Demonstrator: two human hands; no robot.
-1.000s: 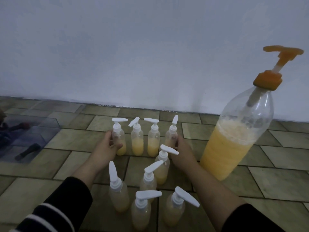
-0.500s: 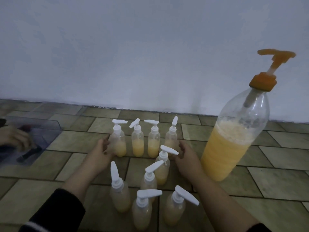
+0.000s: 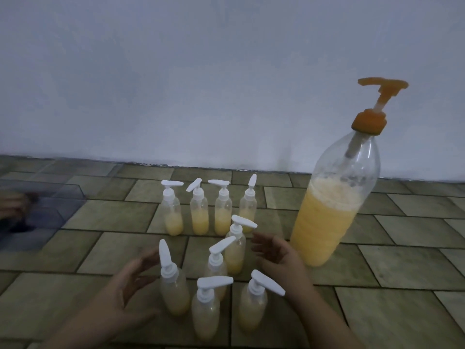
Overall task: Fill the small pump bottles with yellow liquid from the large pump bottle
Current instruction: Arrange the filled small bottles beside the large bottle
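Nothing is held by the relaxed left hand [image 3: 130,280] and right hand [image 3: 279,255], by which nine small clear white-pump bottles [image 3: 235,250] are flanked beside one large clear orange-pump bottle [image 3: 327,222].

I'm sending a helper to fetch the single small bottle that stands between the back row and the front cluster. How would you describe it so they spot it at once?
Start at the large pump bottle with the orange pump, by the wall. Left of its base, nine small pump bottles stand on the tiled floor. Yours is the middle bottle, alone just ahead of the back row's rightmost bottle, its white spout pointing right, nearest the right hand.
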